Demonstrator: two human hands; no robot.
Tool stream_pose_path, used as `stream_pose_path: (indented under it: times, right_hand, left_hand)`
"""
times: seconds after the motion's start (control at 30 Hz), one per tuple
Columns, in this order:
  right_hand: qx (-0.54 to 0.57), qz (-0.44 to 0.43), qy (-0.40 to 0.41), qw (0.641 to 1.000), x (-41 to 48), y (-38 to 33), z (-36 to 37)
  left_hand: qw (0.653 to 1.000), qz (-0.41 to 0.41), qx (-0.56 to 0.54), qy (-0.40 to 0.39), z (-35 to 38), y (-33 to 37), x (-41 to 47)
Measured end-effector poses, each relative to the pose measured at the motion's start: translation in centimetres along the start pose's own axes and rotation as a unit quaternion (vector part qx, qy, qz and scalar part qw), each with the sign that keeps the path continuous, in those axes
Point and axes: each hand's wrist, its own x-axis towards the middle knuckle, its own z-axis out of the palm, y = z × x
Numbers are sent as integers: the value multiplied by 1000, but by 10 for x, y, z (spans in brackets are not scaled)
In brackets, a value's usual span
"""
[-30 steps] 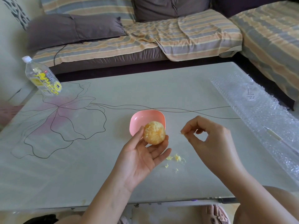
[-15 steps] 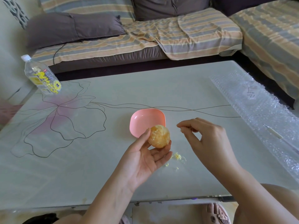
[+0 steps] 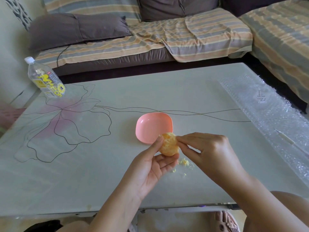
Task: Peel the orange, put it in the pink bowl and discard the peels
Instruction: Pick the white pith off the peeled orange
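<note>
My left hand [image 3: 151,166] holds the peeled orange [image 3: 168,145] between thumb and fingers, just above the table. The fingertips of my right hand [image 3: 210,152] pinch at the orange's upper right side. An empty pink bowl [image 3: 153,127] sits on the table right behind the orange. Small yellow scraps of pith [image 3: 184,163] lie on the table under my hands.
A plastic bottle [image 3: 44,79] with a yellow label stands at the table's far left corner. Bubble wrap [image 3: 274,118] covers the table's right side, with a thin white stick [image 3: 286,138] on it. A striped sofa [image 3: 150,36] runs behind the table.
My right hand moved left from open air to the orange and now pinches at it. My left hand shifted the orange slightly right and turned it.
</note>
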Motion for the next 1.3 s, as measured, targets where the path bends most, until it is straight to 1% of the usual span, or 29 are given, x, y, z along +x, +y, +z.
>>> stream_pose_path:
  times: [0.13, 0.3, 0.53, 0.73, 0.93, 1.0, 1.1, 1.3]
  right_hand:
    - [11, -2, -7, 1000, -1, 1, 2]
    - [6, -2, -1, 1000, -3, 0, 5]
    - [-2, 6, 28, 1000, -3, -3, 3]
    - [-7, 11, 60, 998, -2, -8, 6]
    - [-50, 18, 77, 996, 0, -10, 8]
    - [-30, 33, 77, 996, 2, -11, 6]
    - [35, 78, 72, 994, 4, -12, 1]
    - [117, 127, 62, 983, 5, -14, -11]
  left_hand:
    - [1000, 0, 4, 17, 0, -1, 0]
    - [1000, 3, 8, 16, -1, -2, -1]
    - [1000, 5, 10, -3, -1, 0, -3]
    - [1000, 7, -18, -6, 1, 0, -3]
    - [1000, 12, -18, -17, 3, -1, -3]
    - [1000, 12, -17, -23, 3, -1, -3]
    - [999, 11, -11, -39, 1, 1, -3]
    - [997, 12, 14, -80, -2, 5, -3]
